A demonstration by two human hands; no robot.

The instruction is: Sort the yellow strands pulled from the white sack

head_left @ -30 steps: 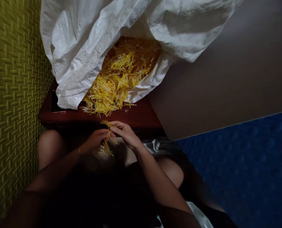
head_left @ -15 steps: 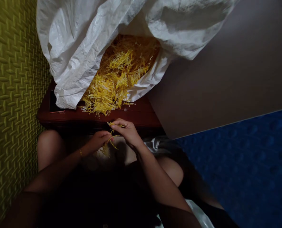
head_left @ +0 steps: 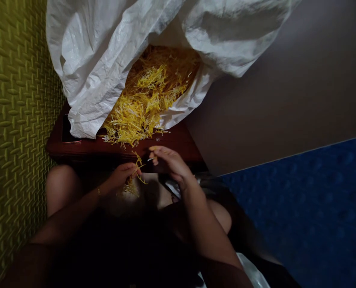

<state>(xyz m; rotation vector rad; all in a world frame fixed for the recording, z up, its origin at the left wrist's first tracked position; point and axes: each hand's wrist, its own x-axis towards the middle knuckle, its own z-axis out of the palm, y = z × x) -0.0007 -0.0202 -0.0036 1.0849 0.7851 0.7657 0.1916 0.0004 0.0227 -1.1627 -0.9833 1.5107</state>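
Drawn rightward from the left hand (head_left: 124, 174) since half a second ago, the right hand (head_left: 170, 161) hangs with fingers curled, a pale tip showing there; its grip cannot be told. With forearm slanting inward, the left pinches yellow strands (head_left: 131, 187) near a white sack (head_left: 95, 92).

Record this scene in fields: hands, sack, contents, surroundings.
Left hand: pinching yellow strands
Right hand: apart from the left; small pale piece at fingertips, hold unclear
White plastic sack: mouth open
Contents: yellow heap spilling onto dark red surface
Surroundings: phone-like object by the sack; yellow tread-patterned sheet at left; blue dimpled sheet at right
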